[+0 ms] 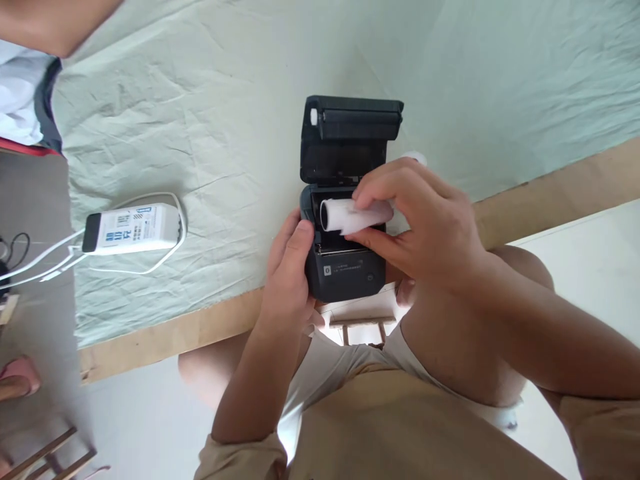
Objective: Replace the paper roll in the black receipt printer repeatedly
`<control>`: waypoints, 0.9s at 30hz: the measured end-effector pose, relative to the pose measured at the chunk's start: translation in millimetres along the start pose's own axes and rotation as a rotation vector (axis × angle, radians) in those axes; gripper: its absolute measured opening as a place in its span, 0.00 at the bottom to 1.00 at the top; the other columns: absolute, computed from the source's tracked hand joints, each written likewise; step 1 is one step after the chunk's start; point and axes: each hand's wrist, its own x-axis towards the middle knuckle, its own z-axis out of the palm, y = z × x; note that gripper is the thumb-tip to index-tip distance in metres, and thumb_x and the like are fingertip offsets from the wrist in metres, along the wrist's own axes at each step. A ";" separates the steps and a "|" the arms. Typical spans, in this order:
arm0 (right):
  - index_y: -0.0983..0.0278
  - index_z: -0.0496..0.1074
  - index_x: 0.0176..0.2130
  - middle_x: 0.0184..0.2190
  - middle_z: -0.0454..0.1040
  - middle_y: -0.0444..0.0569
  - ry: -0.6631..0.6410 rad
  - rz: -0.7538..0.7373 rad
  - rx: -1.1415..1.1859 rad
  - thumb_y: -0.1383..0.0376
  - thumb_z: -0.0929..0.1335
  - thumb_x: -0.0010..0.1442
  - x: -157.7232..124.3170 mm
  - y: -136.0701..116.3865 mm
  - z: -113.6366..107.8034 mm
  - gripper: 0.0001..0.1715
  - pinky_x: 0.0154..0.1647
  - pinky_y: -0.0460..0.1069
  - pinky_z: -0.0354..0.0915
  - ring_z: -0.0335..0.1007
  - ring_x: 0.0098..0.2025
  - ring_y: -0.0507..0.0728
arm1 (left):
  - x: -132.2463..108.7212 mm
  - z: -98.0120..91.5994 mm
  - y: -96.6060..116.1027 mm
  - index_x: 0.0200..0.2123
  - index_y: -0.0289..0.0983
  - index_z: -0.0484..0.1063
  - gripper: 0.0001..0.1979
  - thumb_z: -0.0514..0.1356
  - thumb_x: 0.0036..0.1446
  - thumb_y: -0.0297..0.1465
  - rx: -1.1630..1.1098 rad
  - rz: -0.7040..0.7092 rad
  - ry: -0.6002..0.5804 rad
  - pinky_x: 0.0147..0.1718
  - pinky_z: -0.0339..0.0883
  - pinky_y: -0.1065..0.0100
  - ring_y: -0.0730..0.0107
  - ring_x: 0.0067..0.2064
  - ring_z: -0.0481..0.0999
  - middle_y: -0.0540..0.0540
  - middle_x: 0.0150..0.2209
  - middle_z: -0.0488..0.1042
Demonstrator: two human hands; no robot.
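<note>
- At the near edge of the table (550, 193), right in front of the seated person, a small black printer (345, 273) sits with its front just over the bare wooden strip.
- Its lid (350, 133) is swung up and back, standing open away from the person, so the paper bay is exposed.
- A white paper roll (337, 215) lies crosswise in that open bay, its hollow left end showing.
- The right hand (425, 227) is closed on the paper roll, fingers curled over the top and thumb beneath. It hides the roll's right end and the right side of the bay.
- The left hand (290, 273) is wrapped around the printer's left side, with the thumb pressed on the upper corner beside the bay.
- A wrinkled pale green cloth (225, 100) covers most of the tabletop behind the printer.
- Well off to the left on the cloth lies a white power bank (133, 229), with a white cable (40, 263) looped around it and trailing off the table's left side.
- Another person's bare arm (55, 23) reaches across the far left corner, well apart from the printer.
- Below the table edge, between the person's knees, part of a wooden stool (363, 327) shows on the pale floor.
</note>
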 end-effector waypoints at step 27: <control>0.58 0.72 0.42 0.36 0.84 0.41 -0.050 -0.188 0.079 0.65 0.72 0.70 -15.9 3.0 4.8 0.04 0.44 0.55 0.68 0.81 0.39 0.54 | -0.6 -2.1 4.0 0.50 0.42 0.76 0.27 0.78 0.47 0.31 0.034 0.066 -0.035 0.43 0.80 0.60 0.54 0.45 0.84 0.47 0.44 0.84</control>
